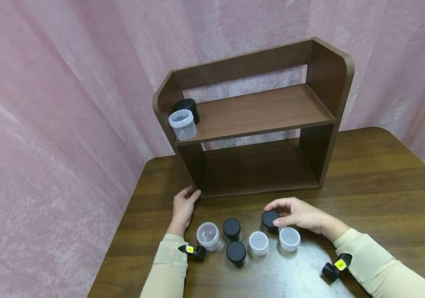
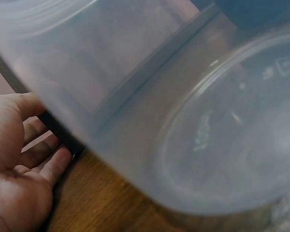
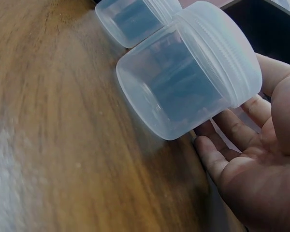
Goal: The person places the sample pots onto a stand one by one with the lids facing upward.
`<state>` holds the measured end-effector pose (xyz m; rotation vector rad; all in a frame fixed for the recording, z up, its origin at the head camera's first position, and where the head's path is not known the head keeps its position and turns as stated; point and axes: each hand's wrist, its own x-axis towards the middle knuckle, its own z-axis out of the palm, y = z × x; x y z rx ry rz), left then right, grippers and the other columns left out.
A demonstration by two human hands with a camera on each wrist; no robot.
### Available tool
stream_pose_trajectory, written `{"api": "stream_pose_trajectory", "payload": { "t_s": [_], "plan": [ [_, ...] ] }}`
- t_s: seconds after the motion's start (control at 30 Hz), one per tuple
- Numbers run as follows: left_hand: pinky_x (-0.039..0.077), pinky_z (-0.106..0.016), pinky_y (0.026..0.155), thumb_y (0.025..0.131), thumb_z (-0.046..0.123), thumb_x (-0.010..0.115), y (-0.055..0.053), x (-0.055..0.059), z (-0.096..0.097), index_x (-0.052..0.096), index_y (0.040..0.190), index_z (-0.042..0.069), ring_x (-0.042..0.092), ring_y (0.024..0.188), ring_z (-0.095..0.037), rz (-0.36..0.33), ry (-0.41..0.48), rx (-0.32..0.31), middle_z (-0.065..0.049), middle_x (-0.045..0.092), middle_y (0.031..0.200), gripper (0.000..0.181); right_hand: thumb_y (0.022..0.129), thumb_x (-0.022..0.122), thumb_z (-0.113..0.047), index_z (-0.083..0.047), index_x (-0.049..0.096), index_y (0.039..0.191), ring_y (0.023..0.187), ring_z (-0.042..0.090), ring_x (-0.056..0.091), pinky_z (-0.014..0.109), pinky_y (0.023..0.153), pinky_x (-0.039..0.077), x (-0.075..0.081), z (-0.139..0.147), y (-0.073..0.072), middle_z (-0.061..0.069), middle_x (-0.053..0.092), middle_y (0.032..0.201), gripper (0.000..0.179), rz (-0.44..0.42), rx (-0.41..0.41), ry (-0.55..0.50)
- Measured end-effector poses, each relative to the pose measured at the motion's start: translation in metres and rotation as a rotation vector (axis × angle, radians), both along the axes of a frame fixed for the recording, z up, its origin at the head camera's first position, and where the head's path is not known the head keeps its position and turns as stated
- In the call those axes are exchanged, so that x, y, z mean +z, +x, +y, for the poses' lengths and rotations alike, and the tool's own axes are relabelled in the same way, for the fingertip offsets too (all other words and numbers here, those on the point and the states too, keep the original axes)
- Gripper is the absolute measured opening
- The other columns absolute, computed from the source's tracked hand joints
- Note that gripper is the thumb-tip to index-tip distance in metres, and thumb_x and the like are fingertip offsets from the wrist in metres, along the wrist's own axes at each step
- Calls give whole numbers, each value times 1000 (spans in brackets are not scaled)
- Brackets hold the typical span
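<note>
My left hand (image 1: 184, 205) grips the lower left corner of a brown two-tier shelf (image 1: 257, 111), thumb at its front edge, fingers along the outer side. My right hand (image 1: 301, 213) holds a black-lidded jar (image 1: 270, 219) between thumb and fingers at the lid; in the right wrist view a translucent jar (image 3: 183, 77) hides it. Just in front of that hand stands a white-lidded jar (image 1: 289, 239), with another white-lidded jar (image 1: 258, 243) to its left. Further left are two black-lidded jars, a rear one (image 1: 231, 228) and a front one (image 1: 236, 252). By my left wrist stands a larger clear jar (image 1: 208, 236).
On the upper board's left end, a clear jar (image 1: 183, 125) stands before a black jar (image 1: 187, 106). The shelf's lower board (image 1: 257, 169) lies close to the wooden table (image 1: 380, 182). A pink curtain (image 1: 67, 124) hangs behind and to the left.
</note>
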<state>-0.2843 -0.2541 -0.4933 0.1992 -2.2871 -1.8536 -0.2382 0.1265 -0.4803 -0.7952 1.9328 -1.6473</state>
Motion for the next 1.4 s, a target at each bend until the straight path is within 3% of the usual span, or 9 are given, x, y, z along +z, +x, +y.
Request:
{"api": "stream_pose_trajectory", "payload": {
  "t_s": [0.2, 0.5, 0.73, 1.4],
  "plan": [
    [40, -41, 100, 88, 21, 72, -1, 3, 1, 58, 126, -4, 51, 120, -28, -3, 9, -4, -18, 56, 127, 48, 87, 70, -10, 1, 57, 126, 101, 26, 58, 27, 85, 47, 0, 1, -1, 20, 60, 119, 42, 16, -3, -3],
    [40, -43, 102, 88, 23, 72, 1, -5, -2, 56, 129, -2, 50, 123, -29, -22, 1, 3, -18, 55, 130, 51, 86, 72, -12, -6, 64, 117, 109, 29, 55, 29, 87, 45, -4, 2, 0, 14, 60, 125, 32, 11, -28, 2],
    [40, -43, 102, 88, 25, 71, -2, -4, -2, 56, 129, -2, 50, 123, -29, -8, 2, 1, -18, 55, 130, 51, 85, 73, -10, -3, 63, 117, 114, 35, 53, 27, 90, 45, -4, 2, -2, 20, 56, 129, 34, 45, -22, -22],
    [39, -43, 102, 88, 22, 71, -3, -6, -3, 56, 129, -3, 49, 123, -30, -18, 19, -10, -19, 54, 131, 50, 83, 72, -3, 2, 59, 121, 107, 24, 59, 25, 88, 47, -6, 4, -4, 24, 57, 125, 41, 34, 6, -42]
  ]
}}
